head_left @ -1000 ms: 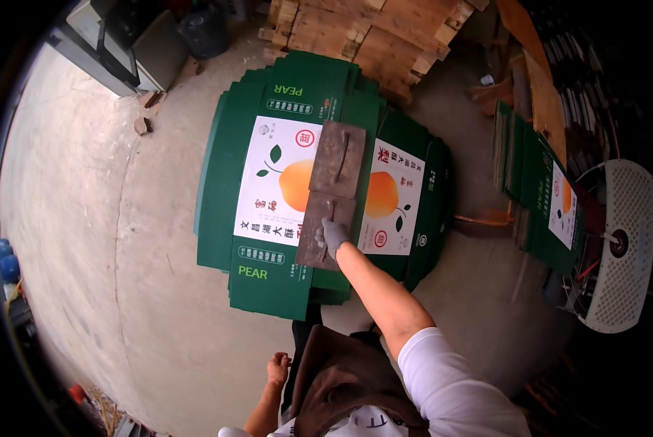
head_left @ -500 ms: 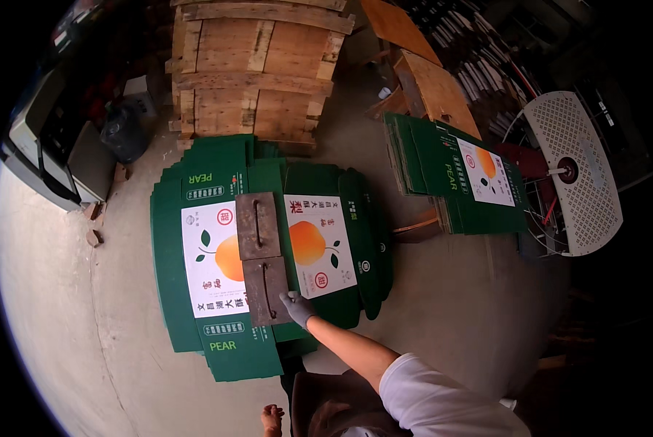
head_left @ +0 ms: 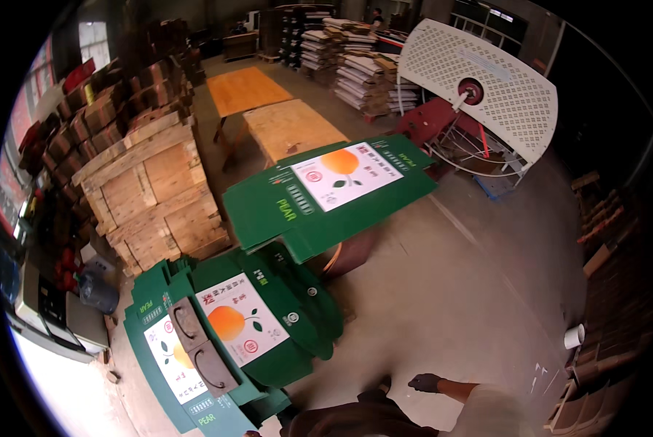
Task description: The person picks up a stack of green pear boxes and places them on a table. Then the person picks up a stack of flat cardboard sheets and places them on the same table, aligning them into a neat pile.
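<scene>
My right hand (head_left: 425, 382), in a dark glove, hangs over the floor with its fingers loosely apart and nothing visible in them. Of my left hand (head_left: 252, 434) only a sliver shows at the lower edge; its fingers are hidden. To the left lies a pile of green flattened cartons (head_left: 275, 358) printed with an orange pear. Two rusty metal weights (head_left: 208, 362) with bar handles rest end to end across that pile, apart from both hands. A second stack of green flattened cartons (head_left: 257, 218) lies ahead, higher than the first.
Behind the pile stands a wooden crate (head_left: 151, 193). Two wooden tables (head_left: 297, 127) are beyond the second stack. A white perforated panel on a red-hubbed machine (head_left: 479, 91) stands far right. A white roll (head_left: 574, 336) and brown stacked pieces line the right.
My right hand has left the weights and swung right, over the floor. The view has turned right, bringing the second stack closer. The weights stay on the pile.
</scene>
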A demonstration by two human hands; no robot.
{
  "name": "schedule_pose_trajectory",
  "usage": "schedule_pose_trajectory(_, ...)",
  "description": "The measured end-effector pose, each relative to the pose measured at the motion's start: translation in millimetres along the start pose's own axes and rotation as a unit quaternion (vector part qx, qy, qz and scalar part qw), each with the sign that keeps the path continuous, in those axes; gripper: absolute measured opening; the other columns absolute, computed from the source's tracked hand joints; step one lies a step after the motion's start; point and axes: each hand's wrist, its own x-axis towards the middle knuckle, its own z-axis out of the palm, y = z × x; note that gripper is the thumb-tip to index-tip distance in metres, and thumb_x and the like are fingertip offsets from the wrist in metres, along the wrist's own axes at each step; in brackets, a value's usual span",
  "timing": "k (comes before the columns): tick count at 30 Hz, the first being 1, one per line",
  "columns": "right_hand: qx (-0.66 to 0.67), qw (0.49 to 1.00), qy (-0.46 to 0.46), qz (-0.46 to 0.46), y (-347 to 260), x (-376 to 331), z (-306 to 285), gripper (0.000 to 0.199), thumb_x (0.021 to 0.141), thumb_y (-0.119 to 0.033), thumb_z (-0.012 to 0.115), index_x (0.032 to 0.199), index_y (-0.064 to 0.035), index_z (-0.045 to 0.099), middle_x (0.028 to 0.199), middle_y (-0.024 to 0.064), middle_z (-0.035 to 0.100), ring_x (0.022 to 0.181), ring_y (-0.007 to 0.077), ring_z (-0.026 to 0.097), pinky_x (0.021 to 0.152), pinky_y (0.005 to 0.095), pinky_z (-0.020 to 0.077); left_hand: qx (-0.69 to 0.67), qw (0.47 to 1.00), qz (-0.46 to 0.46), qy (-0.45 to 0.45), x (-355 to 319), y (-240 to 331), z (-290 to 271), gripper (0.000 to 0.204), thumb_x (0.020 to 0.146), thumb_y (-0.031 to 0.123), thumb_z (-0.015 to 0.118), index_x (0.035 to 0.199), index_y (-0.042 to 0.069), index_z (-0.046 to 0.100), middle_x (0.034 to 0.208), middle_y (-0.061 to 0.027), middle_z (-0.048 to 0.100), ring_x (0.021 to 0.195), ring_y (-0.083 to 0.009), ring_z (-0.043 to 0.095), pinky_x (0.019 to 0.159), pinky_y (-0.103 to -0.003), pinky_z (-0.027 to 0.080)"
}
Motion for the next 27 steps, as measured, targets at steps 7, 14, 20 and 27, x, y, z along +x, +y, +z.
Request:
schedule_pose_trajectory(7,0.564,0.773,0.204,0.208,199.8,-51.9,0.6,0.035,0.097,-0.037,0.055,0.104,-0.0055,0.067,0.092,0.0137,0.073,0.069,0.0228,0.065,0.063,0.0395,0.05,0.297,0.921,0.252,0.012,-20.6,301.9,116.1,0.027,0.094,0.03,0.06,0.097,0.007,0.074,0.091,-0.0085,0.076,0.078,-0.021,0.071,0.063,-0.039,0.055)
schedule_pose_trajectory(14,0.676,0.701,0.169,0.151,255.9,-23.9,-52.3,0.029,0.099,-0.036,0.058,0.112,-0.0101,0.059,0.094,0.0134,0.072,0.078,0.0256,0.07,0.062,0.0399,0.0557,-0.438,0.867,0.15,-0.185,-121.9,637.1,252.8,0.082,0.095,0.061,0.059,0.152,0.007,0.036,0.152,-0.0184,0.047,0.136,-0.0319,0.049,0.108,-0.053,0.04)
schedule_pose_trajectory(20,0.755,0.627,0.189,0.037,253.3,30.1,-199.7,0.026,0.097,-0.027,0.06,0.111,-0.0049,0.058,0.087,0.0135,0.067,0.074,0.0236,0.065,0.064,0.0362,0.056,-0.685,0.713,0.072,-0.133,-142.7,843.7,254.6,0.118,0.084,0.083,0.056,0.165,0.011,0.008,0.171,-0.0151,0.015,0.157,-0.0303,0.019,0.123,-0.056,0.02)
schedule_pose_trajectory(27,0.8,0.542,0.232,0.109,418.6,45.6,-316.0,0.036,0.088,0.014,0.049,0.102,-0.0192,0.047,0.075,0.0032,0.043,0.055,0.0128,0.04,0.043,0.0269,0.0324,-0.843,0.509,0.133,-0.114,-99.1,1027.4,209.2,0.095,0.094,0.077,0.042,0.159,0.01,0.026,0.165,-0.0088,0.027,0.149,-0.0298,0.028,0.12,-0.052,0.022)
